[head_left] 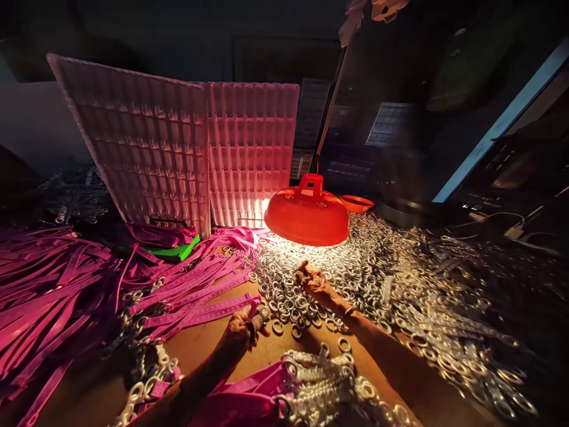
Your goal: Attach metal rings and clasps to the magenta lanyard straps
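Observation:
My left hand [244, 325] is closed on the end of a pink strap [208, 309] with a metal ring at its tip, low over the brown table [200, 347]. My right hand [315, 280] reaches forward into a wide heap of metal rings [382, 279], its fingers curled and pinching among them. What it holds is too small to make out. A bundle of pink straps with rings fitted [288, 391] lies just in front of me between my forearms.
A lit orange lamp shade [307, 214] hangs low over the rings. Loose pink straps [48, 290] cover the left side. Two pink moulded trays [178, 148] stand upright behind, by a green block [178, 251]. An orange bowl [357, 203] sits behind the lamp.

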Available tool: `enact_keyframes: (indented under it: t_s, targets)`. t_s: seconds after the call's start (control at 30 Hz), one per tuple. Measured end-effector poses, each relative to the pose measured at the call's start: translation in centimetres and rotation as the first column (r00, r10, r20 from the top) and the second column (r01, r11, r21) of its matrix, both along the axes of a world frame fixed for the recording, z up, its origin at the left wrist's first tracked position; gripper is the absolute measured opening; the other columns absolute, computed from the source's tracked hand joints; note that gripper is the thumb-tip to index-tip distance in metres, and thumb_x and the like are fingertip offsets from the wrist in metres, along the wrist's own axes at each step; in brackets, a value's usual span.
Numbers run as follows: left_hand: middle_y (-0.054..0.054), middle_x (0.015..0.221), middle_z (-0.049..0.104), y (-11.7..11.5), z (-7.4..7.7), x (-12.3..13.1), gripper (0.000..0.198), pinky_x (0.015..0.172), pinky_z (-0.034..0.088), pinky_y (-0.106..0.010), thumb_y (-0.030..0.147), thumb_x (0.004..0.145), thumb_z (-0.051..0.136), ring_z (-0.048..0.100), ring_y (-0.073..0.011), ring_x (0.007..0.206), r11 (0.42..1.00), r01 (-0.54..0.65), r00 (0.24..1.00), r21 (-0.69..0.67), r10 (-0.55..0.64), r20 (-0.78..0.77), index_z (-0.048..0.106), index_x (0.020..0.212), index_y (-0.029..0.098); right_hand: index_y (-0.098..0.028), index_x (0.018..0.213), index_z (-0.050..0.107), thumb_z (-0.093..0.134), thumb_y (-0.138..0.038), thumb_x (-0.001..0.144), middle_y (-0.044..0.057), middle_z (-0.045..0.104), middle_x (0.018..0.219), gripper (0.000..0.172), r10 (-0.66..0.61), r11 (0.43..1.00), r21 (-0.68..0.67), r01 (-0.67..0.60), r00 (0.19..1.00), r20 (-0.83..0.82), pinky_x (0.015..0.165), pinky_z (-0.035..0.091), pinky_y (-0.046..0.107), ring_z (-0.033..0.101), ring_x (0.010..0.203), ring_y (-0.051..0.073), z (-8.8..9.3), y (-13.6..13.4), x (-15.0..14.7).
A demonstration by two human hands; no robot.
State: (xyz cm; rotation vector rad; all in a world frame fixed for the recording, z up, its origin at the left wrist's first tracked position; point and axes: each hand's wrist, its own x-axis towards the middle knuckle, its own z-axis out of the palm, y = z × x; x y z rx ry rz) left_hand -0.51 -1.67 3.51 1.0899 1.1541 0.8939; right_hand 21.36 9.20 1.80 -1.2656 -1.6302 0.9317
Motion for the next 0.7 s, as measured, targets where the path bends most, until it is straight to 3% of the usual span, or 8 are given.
enact_keyframes:
  t_s: [0.13, 0.3, 0.4, 0.57, 0.7]
  targets:
    - [0.001, 0.055, 0.052, 0.3, -0.7, 0.7, 0.04, 0.042, 0.024, -0.02, 0.051, 0.078, 0.051, 0.032, -0.0064, 0.045, 0.994, -0.03, 0.999, 0.104, 0.032, -0.015, 0.058, 0.083, 0.012, -0.019, 0.067, 0.042, 0.042, -0.028, 0.08, -0.002, 0.048, 0.058, 0.016, 0.105, 0.994, -0.017, -0.105, 0.994, 0.014, 0.041, 0.037, 0.019, 0.044, 0.045, 0.008, -0.4, -4.1, -2.2]
    - [0.002, 0.054, 0.052, -0.1, 0.9, 1.3, 0.032, 0.044, 0.025, -0.022, 0.044, 0.078, 0.052, 0.033, -0.0081, 0.046, 0.992, -0.056, 0.998, 0.116, 0.055, 0.01, 0.057, 0.088, 0.014, -0.019, 0.069, 0.042, 0.043, -0.023, 0.079, -0.002, 0.05, 0.057, 0.01, 0.097, 0.991, 0.082, -0.105, 0.991, 0.087, 0.043, 0.034, 0.017, 0.046, 0.047, 0.008, 0.3, -6.7, -5.0]
    - [0.003, 0.05, 0.045, 0.1, 1.1, 1.6, 0.031, 0.044, 0.021, -0.023, 0.044, 0.077, 0.053, 0.029, -0.0084, 0.046, 0.992, -0.038, 0.998, 0.124, 0.03, 0.06, 0.059, 0.081, 0.014, -0.02, 0.071, 0.041, 0.041, -0.023, 0.08, -0.002, 0.051, 0.055, 0.01, 0.122, 0.992, 0.039, -0.123, 0.992, 0.042, 0.039, 0.033, 0.017, 0.047, 0.044, 0.009, 0.7, -7.4, -6.3]
    - [0.002, 0.053, 0.045, 1.0, -0.7, 1.6, 0.03, 0.049, 0.024, -0.024, 0.045, 0.078, 0.053, 0.034, -0.0096, 0.05, 0.984, -0.061, 0.991, 0.168, 0.04, 0.126, 0.06, 0.077, 0.016, -0.019, 0.074, 0.044, 0.043, -0.028, 0.079, -0.002, 0.053, 0.059, 0.011, 0.169, 0.977, -0.102, -0.187, 0.971, -0.167, 0.037, 0.037, 0.017, 0.047, 0.044, 0.008, 0.3, -7.5, -7.0]
    - [0.002, 0.055, 0.041, 1.5, -1.3, 1.2, 0.034, 0.05, 0.026, -0.024, 0.049, 0.073, 0.055, 0.033, -0.0098, 0.052, 0.991, -0.03, 0.995, 0.131, 0.016, 0.102, 0.059, 0.076, 0.016, -0.018, 0.08, 0.048, 0.044, -0.021, 0.071, -0.003, 0.052, 0.066, 0.01, 0.235, 0.935, -0.21, -0.286, 0.942, -0.239, 0.037, 0.038, 0.017, 0.048, 0.045, 0.008, -0.8, -7.2, -6.6]
